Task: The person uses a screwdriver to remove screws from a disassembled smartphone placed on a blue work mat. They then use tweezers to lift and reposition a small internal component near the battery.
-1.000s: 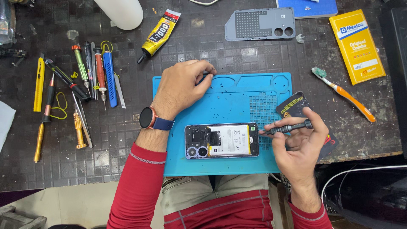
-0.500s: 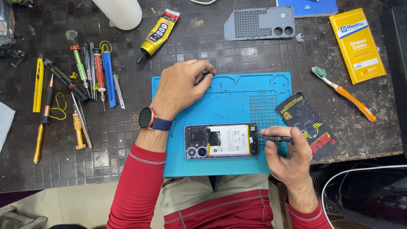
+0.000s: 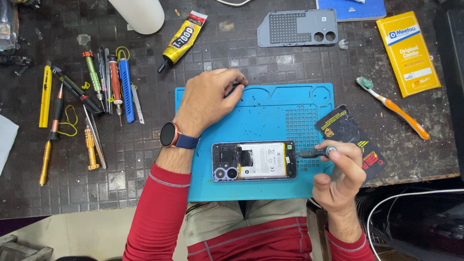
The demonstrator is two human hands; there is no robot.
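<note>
An opened phone (image 3: 254,160), back cover off with its battery showing, lies on a blue repair mat (image 3: 270,113). My right hand (image 3: 338,176) grips a small dark screwdriver (image 3: 314,153), its tip at the phone's right end. My left hand (image 3: 210,99), with a watch on the wrist, rests at the mat's top left edge, fingertips curled down into the mat's small tray recesses. What the fingertips touch is hidden.
Screwdrivers, tweezers and a blue cutter (image 3: 125,89) lie in a row at the left. A glue tube (image 3: 182,41), a grey phone cover (image 3: 297,27), a yellow packet (image 3: 408,53), an orange toothbrush (image 3: 394,108) and a black packet (image 3: 350,137) surround the mat. The table edge runs near my lap.
My right hand has brought the screwdriver from over the black packet left to the phone's right end. My left hand has stayed at the mat's top edge.
</note>
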